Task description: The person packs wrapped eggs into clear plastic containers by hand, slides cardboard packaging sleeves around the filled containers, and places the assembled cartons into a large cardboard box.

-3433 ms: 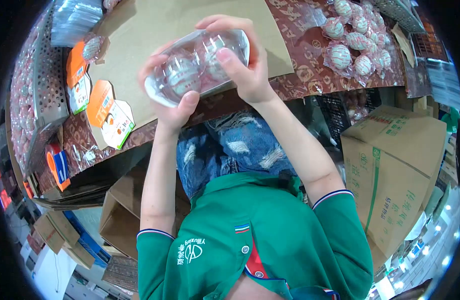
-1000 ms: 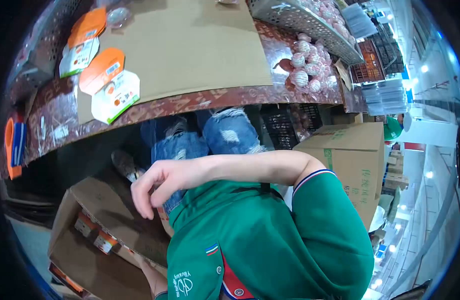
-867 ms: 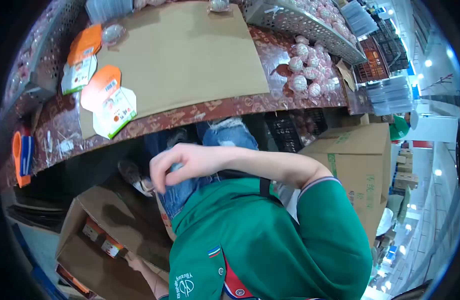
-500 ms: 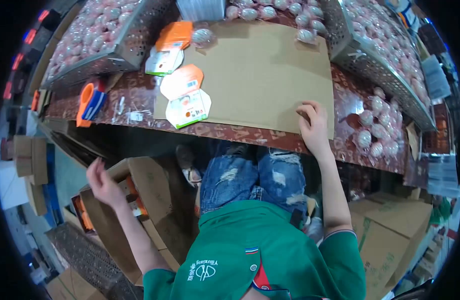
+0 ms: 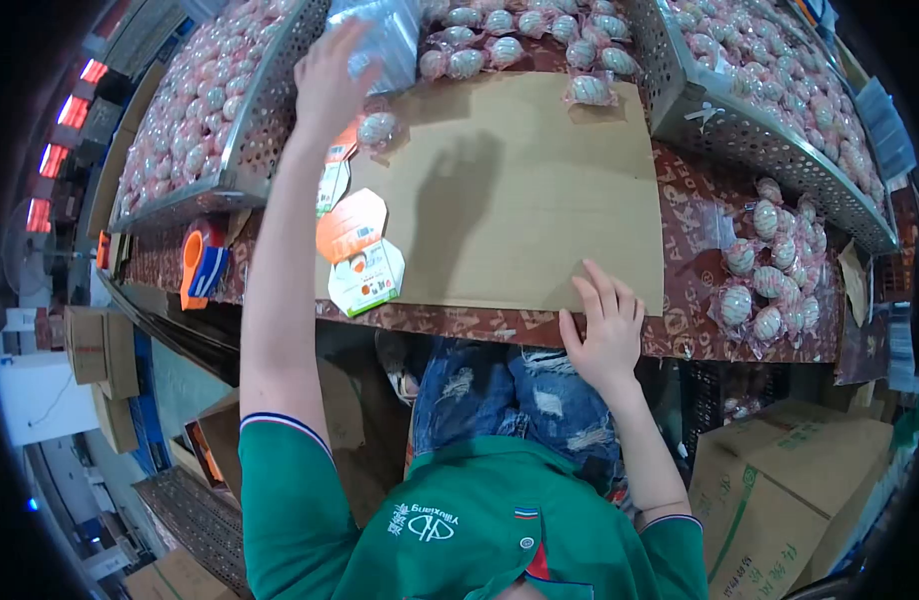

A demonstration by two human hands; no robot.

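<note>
My left hand [image 5: 330, 85] reaches to the far left of the table, beside a stack of clear plastic bags [image 5: 398, 35]. Its fingers are apart and I see nothing held. My right hand [image 5: 610, 335] rests on the near right edge of a brown cardboard sheet [image 5: 530, 200], fingers spread. At the sheet's left side lie an orange card [image 5: 352, 225] and a white printed card [image 5: 368, 278]. More cards are partly hidden behind my left forearm. One wrapped striped ball [image 5: 378, 130] sits on the sheet's far left corner, another wrapped ball [image 5: 590, 92] on its far right.
Perforated crates full of wrapped balls stand at left [image 5: 230, 165] and right [image 5: 740, 120]. A loose pile of wrapped balls [image 5: 770, 270] lies on the right. An orange-and-blue tape dispenser [image 5: 202, 270] sits at the left edge. A cardboard box [image 5: 780, 490] stands below right.
My left hand has risen from below the table's left edge to the plastic bags. My right hand's fingers have straightened and spread on the cardboard. The camera view has shifted slightly.
</note>
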